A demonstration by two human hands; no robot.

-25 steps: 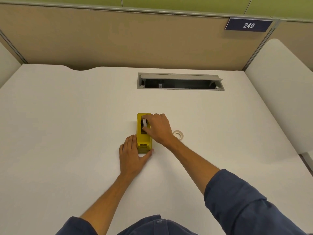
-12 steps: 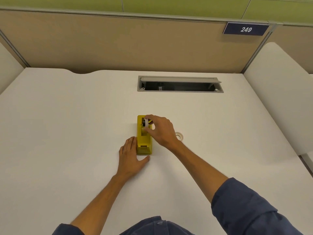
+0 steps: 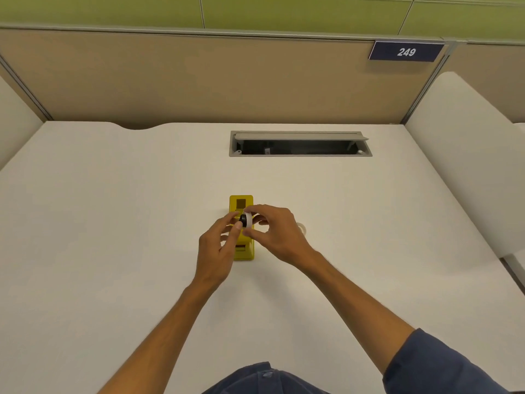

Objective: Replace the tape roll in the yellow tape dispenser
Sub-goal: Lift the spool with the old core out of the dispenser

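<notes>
A: The left hand (image 3: 217, 245) has left the worktop (image 3: 113, 223); the tape roll (image 3: 246, 220) is lifted from the yellow tape dispenser (image 3: 241, 204).

B: Right hand (image 3: 275, 233) pinches it, left fingertips touch its black hub (image 3: 243, 218). Swap remains; spare roll (image 3: 301, 228) waits.

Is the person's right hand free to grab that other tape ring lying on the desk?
Probably not yet: the right hand is pinching the tape roll above the yellow dispenser. The spare ring lies just behind it, with nothing between.
</notes>
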